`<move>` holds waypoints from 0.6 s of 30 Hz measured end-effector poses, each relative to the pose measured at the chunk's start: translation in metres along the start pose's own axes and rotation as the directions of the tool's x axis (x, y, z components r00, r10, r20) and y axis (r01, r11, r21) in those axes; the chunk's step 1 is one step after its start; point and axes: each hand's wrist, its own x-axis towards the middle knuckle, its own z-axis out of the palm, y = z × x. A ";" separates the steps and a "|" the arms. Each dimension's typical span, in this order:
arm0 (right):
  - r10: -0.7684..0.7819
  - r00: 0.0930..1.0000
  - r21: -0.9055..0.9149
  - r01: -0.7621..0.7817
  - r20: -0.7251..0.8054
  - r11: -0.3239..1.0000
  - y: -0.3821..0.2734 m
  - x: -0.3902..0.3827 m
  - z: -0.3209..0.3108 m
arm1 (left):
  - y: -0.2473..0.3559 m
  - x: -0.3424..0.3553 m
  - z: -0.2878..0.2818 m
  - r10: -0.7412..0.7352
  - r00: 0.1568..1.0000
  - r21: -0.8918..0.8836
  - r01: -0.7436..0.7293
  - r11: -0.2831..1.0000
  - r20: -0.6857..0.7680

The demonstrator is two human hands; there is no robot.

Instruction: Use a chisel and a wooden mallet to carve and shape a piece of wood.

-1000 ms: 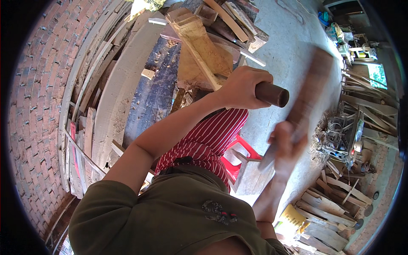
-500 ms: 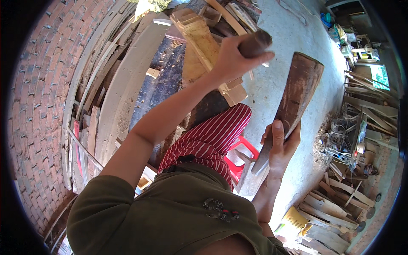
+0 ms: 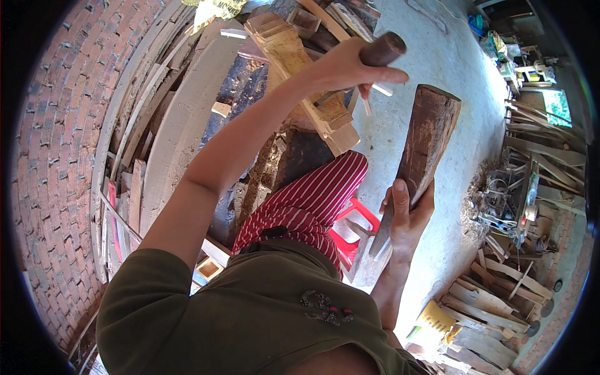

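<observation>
My left hand is wrapped around the thick dark handle of a chisel, its thumb stretched out beside the handle. Most of the blade is hidden behind the hand; a grey part shows just above a yellowish wooden workpiece. Whether the edge touches the wood I cannot tell. That workpiece lies slanted on the bench, with cut recesses near its closer end. Over to the right, my right hand grips the narrow end of a heavy brown wooden mallet, its broad head raised and pointing away from me.
A dark bench top strewn with chips carries a small wood block. Long boards lean along the brick wall at left. A red plastic stool stands by my knee. Scrap timber is piled at right.
The chisel handle has shifted slightly up and right and looks more tilted. My right hand and the mallet have moved a little to the left.
</observation>
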 end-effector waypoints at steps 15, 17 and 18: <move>-0.347 0.937 -0.427 0.333 0.049 0.840 -0.051 0.050 0.009 | 0.006 -0.026 0.019 0.057 0.983 0.010 -0.056 0.998 -0.172; -0.402 0.910 -0.117 0.390 -0.104 0.913 -0.055 0.044 0.007 | 0.017 -0.029 0.019 0.059 0.995 0.048 -0.056 0.997 -0.079; -0.360 0.928 -0.022 0.360 -0.093 0.933 -0.072 0.038 0.014 | 0.018 -0.029 0.021 0.098 0.993 0.032 -0.096 0.995 -0.071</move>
